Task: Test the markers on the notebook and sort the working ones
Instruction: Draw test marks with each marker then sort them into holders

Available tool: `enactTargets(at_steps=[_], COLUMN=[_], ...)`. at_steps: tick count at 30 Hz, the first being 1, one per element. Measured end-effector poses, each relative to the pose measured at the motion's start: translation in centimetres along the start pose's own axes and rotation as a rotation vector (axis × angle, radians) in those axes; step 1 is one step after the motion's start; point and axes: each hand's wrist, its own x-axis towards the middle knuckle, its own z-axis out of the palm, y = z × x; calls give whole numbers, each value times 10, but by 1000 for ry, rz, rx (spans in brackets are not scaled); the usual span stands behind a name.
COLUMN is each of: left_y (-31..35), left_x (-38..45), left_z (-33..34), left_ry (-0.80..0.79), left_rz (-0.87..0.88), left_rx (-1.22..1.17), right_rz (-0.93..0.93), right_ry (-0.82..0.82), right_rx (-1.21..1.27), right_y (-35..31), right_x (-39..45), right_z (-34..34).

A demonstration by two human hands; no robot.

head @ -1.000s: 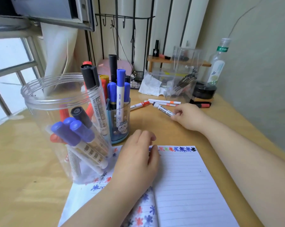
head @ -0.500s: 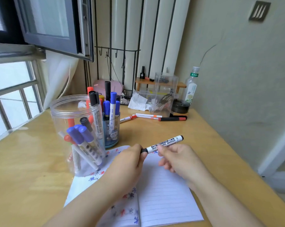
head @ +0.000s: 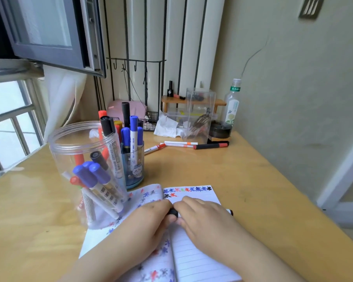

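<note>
An open lined notebook (head: pixel 198 255) lies at the desk's front edge, with coloured star marks along its top. Over it, both hands hold a black whiteboard marker (head: pixel 174 212) level. My left hand (head: pixel 149 226) grips the black cap end; my right hand (head: pixel 202 218) wraps the barrel, whose far tip shows at the right. A clear plastic jar (head: pixel 70 151) at the left holds several blue, red and black markers. Behind it, a small blue cup (head: pixel 136 176) holds more markers. Three loose markers (head: pixel 179 144) lie farther back on the desk.
The wooden desk (head: pixel 212 171) meets a wall on the right. At the back stand a clear plastic box (head: pixel 201 110), a bottle (head: pixel 232 104), a dark round tin (head: pixel 220 129), crumpled tissue (head: pixel 166 125) and a small wooden shelf. An open window frame hangs at upper left.
My right hand took the black marker from the back of the desk and brought it over the notebook. My left hand then gripped its cap end, and both lowered it.
</note>
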Motion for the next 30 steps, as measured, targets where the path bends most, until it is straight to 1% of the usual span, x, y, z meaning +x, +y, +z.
enactTargets(at_steps=[2,3,4,5,6,7,8,10,12,13,15,18,19,23,26,28,29,30], left_y=[0,1,2,3,4,4,3,2,2,3,5,1,-1,-4,-1,2,3,4], left_x=[0,-1,-1,-2,-2,-2,-2,-1,-1,-1,-2,-4,-4,-2,-2,-2,-2,-3], left_z=[-4,-5,-6,-6,-8,-10,-14,-25,-30,-30,-23,-12,-10,-8,-4,-2,-3,-3], left_ry=[-26,-32,-38,-46,-51,-42,-17,66,139,150,137,134,137,143,99,75,68,63], left_rz=[33,55,72,81,88,98,101,72,45,40,27,-9,-29,-75,-75,-56,-49,-44], left_rx=[-34,-55,-71,-75,-74,-73,-72,-57,-43,-30,16,96,115,127,94,77,68,59], right_rz=[12,25,38,45,42,69,137,250,337,372,457,573,602,735,866,941,936,912], right_ry=[-58,-126,-197,-227,-262,-300,-320,-240,-157,-132,-126,-187,-174,-40,39,4,-15,-39], right_rx=[3,29,92,162,247,398,571,774,848,860,881,992,1043,1270,1516,1763,1861,1907], right_y=[0,-1,-2,0,4,8,9,16,22,24,25,20,19,17,16,18,21,23], right_x=[-1,-2,-1,0,-2,-5,-5,-6,-6,-7,-7,-7,-7,-5,-2,3,6,9], right_z=[-5,-9,-14,-15,-14,-13,-17,-26,-34,-35,-36,-35,-34,-35,-37,-39,-40,-41])
